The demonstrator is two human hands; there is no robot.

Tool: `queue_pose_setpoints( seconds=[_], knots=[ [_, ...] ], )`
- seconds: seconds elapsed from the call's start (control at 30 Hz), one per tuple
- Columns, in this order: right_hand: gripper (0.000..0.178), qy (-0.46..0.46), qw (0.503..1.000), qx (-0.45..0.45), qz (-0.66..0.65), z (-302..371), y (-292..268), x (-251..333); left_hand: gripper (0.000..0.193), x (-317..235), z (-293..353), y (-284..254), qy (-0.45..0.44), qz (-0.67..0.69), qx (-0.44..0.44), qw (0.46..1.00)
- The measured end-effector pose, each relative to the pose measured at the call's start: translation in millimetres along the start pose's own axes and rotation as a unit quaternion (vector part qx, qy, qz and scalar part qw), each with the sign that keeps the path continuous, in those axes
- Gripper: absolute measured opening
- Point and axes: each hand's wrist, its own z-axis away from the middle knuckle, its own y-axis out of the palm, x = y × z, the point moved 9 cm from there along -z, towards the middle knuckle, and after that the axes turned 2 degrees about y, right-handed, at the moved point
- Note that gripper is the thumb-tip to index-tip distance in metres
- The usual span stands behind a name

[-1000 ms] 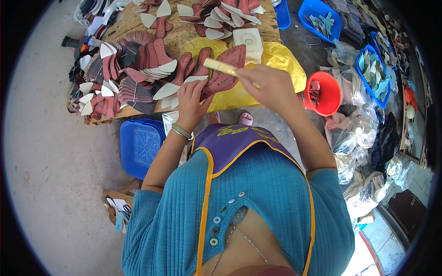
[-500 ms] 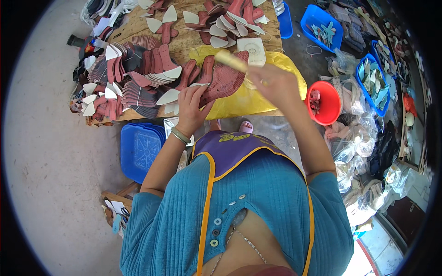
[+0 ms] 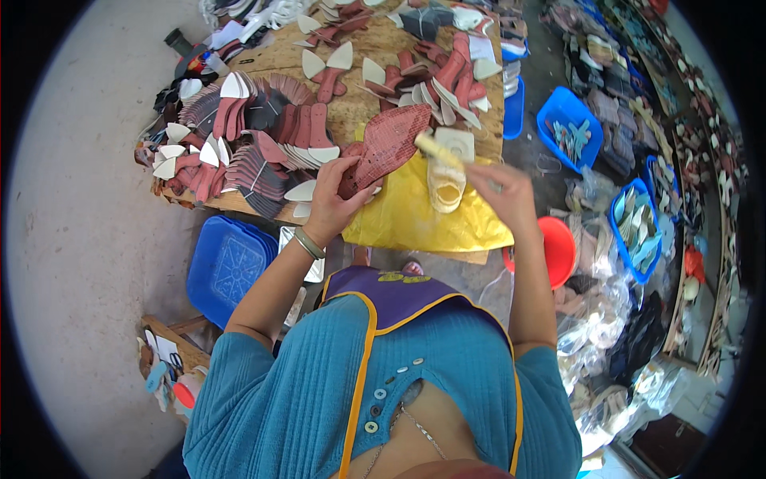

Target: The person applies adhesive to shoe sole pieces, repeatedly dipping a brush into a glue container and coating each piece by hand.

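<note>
My left hand (image 3: 337, 198) grips a dark red shoe upper (image 3: 392, 145) by its lower left edge. The upper has a snakeskin pattern and is raised at a tilt above the table. My right hand (image 3: 504, 195), slightly blurred, is closed on a pale yellow brush (image 3: 439, 152). The brush points up and left, its far end close to the upper's right edge; I cannot tell whether they touch. Below the brush, a cream-stained open jar (image 3: 445, 191) stands on a yellow plastic sheet (image 3: 399, 215).
Fanned stacks of red and black shoe pieces with white tips (image 3: 263, 172) cover the table's left side. More red and white pieces (image 3: 447, 80) lie farther back. A red bucket (image 3: 557, 254) stands right of the table; blue basins (image 3: 227, 267) are below its left side.
The view has shifted. My right hand has drawn back rightward from the upper with the brush, uncovering the jar. My left hand has lifted and tilted the upper more.
</note>
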Motion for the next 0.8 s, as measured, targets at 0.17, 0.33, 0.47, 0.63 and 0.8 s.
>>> queue_pose_setpoints(
  seconds=[0.17, 0.33, 0.47, 0.63, 0.8],
  knots=[
    [0.018, -0.018, 0.988, 0.036, -0.149, -2.8, -2.6, 17.0, 0.055, -6.2, -24.8, -16.4, 0.047, -0.041, -0.025, 0.998],
    [0.019, 0.016, 0.989, -0.074, -0.126, -18.6, -17.0, -5.5, 0.051, -7.5, -23.5, -14.2, 0.046, 0.003, -0.03, 0.998],
    [0.016, -0.048, 0.995, -0.035, -0.076, -3.6, -1.2, 6.2, 0.053, -18.1, -17.0, -15.6, 0.039, -0.017, -0.033, 0.999],
    [0.017, -0.021, 0.994, 0.061, -0.083, 11.8, 9.1, 17.2, 0.054, -16.3, -32.4, -24.1, 0.046, -0.088, -0.051, 0.994],
    [0.019, -0.015, 0.995, -0.101, -0.014, -5.5, -25.4, 8.7, 0.055, -43.4, -68.2, -43.3, 0.124, -0.232, -0.068, 0.962]
  ],
)
